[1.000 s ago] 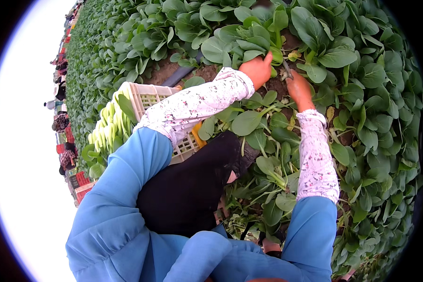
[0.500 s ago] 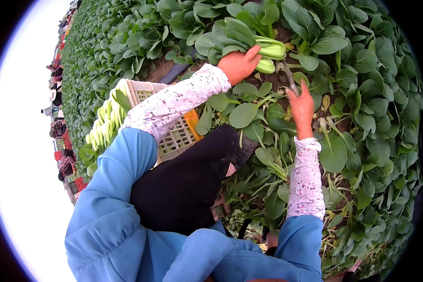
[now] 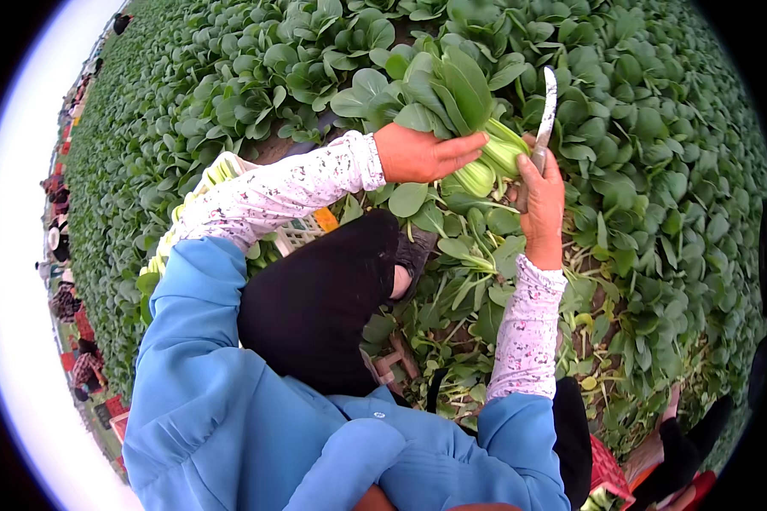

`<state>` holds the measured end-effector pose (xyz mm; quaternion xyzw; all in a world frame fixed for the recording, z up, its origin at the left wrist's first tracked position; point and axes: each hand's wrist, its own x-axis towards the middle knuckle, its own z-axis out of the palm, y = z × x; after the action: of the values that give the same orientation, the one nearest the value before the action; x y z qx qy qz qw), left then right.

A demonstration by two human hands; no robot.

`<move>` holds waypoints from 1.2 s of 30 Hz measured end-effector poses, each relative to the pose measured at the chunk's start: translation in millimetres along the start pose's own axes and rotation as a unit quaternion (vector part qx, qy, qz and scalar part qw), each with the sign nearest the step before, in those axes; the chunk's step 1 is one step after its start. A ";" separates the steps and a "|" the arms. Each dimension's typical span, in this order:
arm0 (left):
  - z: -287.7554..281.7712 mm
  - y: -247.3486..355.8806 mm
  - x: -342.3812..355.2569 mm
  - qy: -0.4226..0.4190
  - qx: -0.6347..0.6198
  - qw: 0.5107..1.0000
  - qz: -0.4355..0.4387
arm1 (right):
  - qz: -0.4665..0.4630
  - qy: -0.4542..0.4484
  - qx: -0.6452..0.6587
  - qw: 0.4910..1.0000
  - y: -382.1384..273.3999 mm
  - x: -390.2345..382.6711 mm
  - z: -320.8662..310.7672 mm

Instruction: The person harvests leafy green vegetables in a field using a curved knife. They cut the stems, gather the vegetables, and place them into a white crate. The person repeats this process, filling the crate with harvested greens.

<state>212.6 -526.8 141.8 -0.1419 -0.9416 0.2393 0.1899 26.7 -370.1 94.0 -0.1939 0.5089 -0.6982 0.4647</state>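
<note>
My left hand is closed around two heads of bok choy, their pale green bases turned right and their dark leaves spreading up and away. In my right hand is a knife, its curved, dirt-flecked blade pointing upward, away from the stems. The right thumb and fingers are close against the bok choy bases; whether they also grip them is hard to tell. Below the two hands, loose leaves and cut plants lie on the soil.
Left of my knee, partly behind my left arm, is a pale plastic crate with bok choy stacked beside or in it. Growing bok choy surrounds me ahead and right. A red crate and another person are at lower right.
The knife has come up from among the plants, blade now pointing upward. Both hands have come closer together, and the bok choy is lower and tilted. The view has shifted, showing the red crate.
</note>
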 end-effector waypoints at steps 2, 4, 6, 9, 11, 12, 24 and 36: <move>-36.5 6.2 10.1 -0.034 -0.059 0.998 -0.011 | 0.036 -0.023 0.115 0.992 -7.7 -15.7 -1.7; -68.4 14.5 20.6 -0.043 -0.122 0.991 -0.030 | 0.039 -0.011 0.259 0.965 -0.1 -36.9 -14.3; -102.1 22.6 31.6 -0.036 -0.148 0.988 -0.008 | 0.050 0.027 0.346 0.937 -2.7 -59.3 -20.9; -134.0 46.7 23.3 -0.068 -0.148 0.983 0.080 | 0.032 0.025 0.388 0.921 -2.9 -95.4 -10.4; -161.3 60.4 21.7 -0.076 -0.122 0.985 0.098 | 0.001 0.036 0.384 0.922 -3.4 -121.2 0.1; -174.7 67.1 23.8 -0.078 -0.110 0.985 0.107 | -0.016 0.041 0.382 0.923 -6.8 -132.8 3.0; -197.8 124.4 49.5 -0.071 0.014 0.997 0.026 | -0.036 0.069 0.390 0.917 -12.5 -209.9 2.5; -152.8 205.9 45.5 -0.171 -0.276 0.946 -0.023 | 0.002 0.151 0.365 0.919 7.1 -221.6 -23.7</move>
<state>273.5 -275.9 175.4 -0.1241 -0.9921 -0.0135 -0.0149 121.5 -170.3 122.9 0.0983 0.2835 -0.8554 0.4222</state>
